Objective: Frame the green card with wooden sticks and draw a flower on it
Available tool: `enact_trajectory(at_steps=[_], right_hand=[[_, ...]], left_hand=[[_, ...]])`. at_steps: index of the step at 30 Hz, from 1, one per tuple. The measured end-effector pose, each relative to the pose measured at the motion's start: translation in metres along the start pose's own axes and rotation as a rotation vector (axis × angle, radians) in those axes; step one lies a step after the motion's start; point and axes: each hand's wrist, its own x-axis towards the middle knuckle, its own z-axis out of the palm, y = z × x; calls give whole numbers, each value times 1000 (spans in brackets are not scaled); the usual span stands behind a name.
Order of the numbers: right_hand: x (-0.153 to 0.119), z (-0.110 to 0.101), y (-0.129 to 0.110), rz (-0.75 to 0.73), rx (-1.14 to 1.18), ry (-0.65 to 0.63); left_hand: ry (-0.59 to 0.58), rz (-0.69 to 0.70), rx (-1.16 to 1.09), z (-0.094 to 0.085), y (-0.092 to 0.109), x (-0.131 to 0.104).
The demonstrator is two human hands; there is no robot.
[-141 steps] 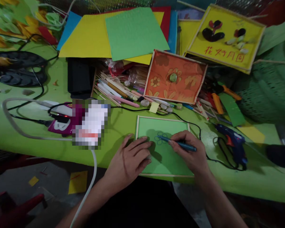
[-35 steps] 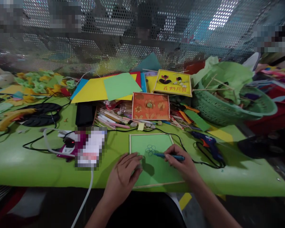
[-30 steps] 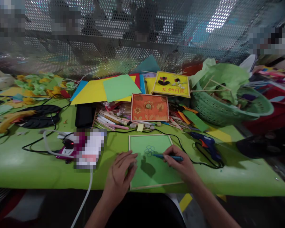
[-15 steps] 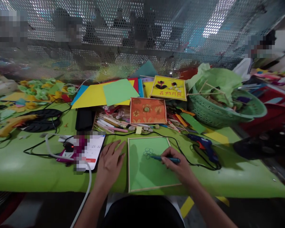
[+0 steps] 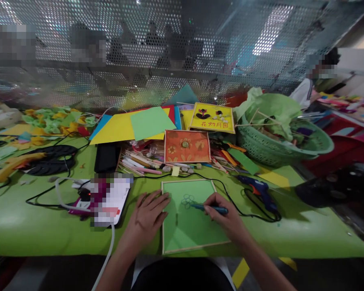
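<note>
A green square board (image 5: pixel 194 230) with thin wooden edging lies at the table's front edge. On its upper part is a small flower outline (image 5: pixel 187 201) in dark line. My right hand (image 5: pixel 221 213) is closed around a teal pen (image 5: pixel 214 209), whose tip is at the flower's lower right. My left hand (image 5: pixel 149 210) lies flat, fingers spread, with the fingertips over the board's left edge; it holds nothing.
A phone (image 5: pixel 113 202) lies by a purple power strip (image 5: pixel 75 208) at left. Behind are an orange framed picture (image 5: pixel 187 151), a yellow one (image 5: pixel 212 117), sticks and pens. A blue glue gun (image 5: pixel 261 190) and green basket (image 5: pixel 279 149) stand right.
My left hand has moved right, from beside the board onto its left edge. The pen remains in my right hand near the flower. The whole view has shifted slightly.
</note>
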Motion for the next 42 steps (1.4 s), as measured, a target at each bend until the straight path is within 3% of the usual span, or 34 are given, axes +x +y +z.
enact_trajectory(at_steps=[5, 9, 12, 16, 20, 24, 34, 42], right_hand=[[0, 0, 0, 1, 16, -2], [1, 0, 0, -12, 16, -4], [0, 0, -1, -17, 28, -11], [-2, 0, -1, -26, 53, -15], [-2, 0, -1, -34, 63, -25], [-2, 0, -1, -38, 86, -37], [-3, -3, -3, -26, 74, -52], [-3, -3, 0, -2, 69, -33]], left_hand=[[23, -24, -56, 2, -1, 1], [113, -82, -196, -5, 0, 14], [183, -164, -360, -18, 2, 38], [297, -457, -631, -26, -3, 89], [331, -603, -730, -17, -24, 135], [321, -669, -723, -6, -40, 157], [311, -676, -649, -1, -48, 153], [226, -371, -544, -18, -26, 110]])
